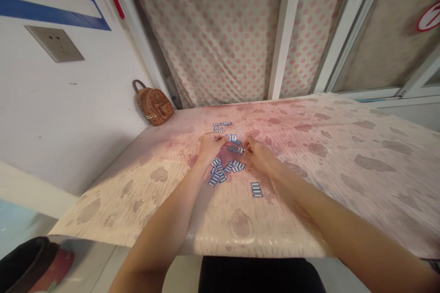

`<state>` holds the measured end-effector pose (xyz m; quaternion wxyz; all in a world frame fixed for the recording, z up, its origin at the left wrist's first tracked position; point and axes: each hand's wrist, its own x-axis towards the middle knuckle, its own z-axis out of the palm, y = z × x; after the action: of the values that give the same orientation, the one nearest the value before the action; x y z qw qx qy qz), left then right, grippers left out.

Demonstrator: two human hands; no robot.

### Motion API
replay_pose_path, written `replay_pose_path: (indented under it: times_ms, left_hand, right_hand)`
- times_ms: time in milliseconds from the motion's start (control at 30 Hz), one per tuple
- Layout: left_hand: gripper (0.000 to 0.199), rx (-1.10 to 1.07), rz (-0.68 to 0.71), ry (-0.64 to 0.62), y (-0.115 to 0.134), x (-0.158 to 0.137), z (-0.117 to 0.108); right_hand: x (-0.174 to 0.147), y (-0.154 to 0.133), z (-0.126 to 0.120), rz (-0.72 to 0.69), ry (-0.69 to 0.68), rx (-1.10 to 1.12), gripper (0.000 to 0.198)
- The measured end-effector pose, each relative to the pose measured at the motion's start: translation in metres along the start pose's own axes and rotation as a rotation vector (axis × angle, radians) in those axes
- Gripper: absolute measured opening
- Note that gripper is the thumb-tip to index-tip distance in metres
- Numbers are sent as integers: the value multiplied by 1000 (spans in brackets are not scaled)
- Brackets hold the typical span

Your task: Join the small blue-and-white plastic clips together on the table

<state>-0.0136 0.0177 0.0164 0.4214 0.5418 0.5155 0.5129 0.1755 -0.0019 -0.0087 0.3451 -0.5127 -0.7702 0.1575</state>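
Note:
Small flat pieces with blue and white stripes lie on the table; their exact kind is too small to tell. My left hand point(212, 144) pinches one striped piece point(232, 138) between thumb and fingers. Close by on the right, my right hand point(255, 150) has its fingertips closed at the edge of another striped piece point(241, 150). Between and below the hands is a loose, overlapping heap of striped pieces point(217, 173), with a second cluster point(235, 166) beside it. A separate group point(256, 189) lies nearer me. Beyond my left hand, several pieces point(217, 125) sit in short rows.
A patterned, glossy cloth point(240, 224) covers the table. At its far left corner a small brown backpack point(154, 104) leans against the wall. Dotted curtains point(220, 32) hang behind the table. A dark stool or chair seat point(257, 277) is below the front edge.

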Motion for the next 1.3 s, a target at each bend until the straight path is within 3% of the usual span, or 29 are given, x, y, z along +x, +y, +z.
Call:
replay_pose_path:
  times_ms: [233, 567, 1200, 1300]
  left_hand:
    - [8, -2, -15, -43, 0, -2, 6]
    - [16, -5, 31, -178, 11, -13, 10]
    - [29, -42, 14, -280, 12, -16, 10]
    - [34, -73, -23, -261, 14, -15, 9]
  right_hand:
    - [6, -4, -14, -80, 162, 193, 13]
    - [2, -6, -16, 37, 183, 135, 14]
    - [4, -5, -17, -93, 163, 83, 17]
    - [5, -2, -15, -83, 184, 96, 7]
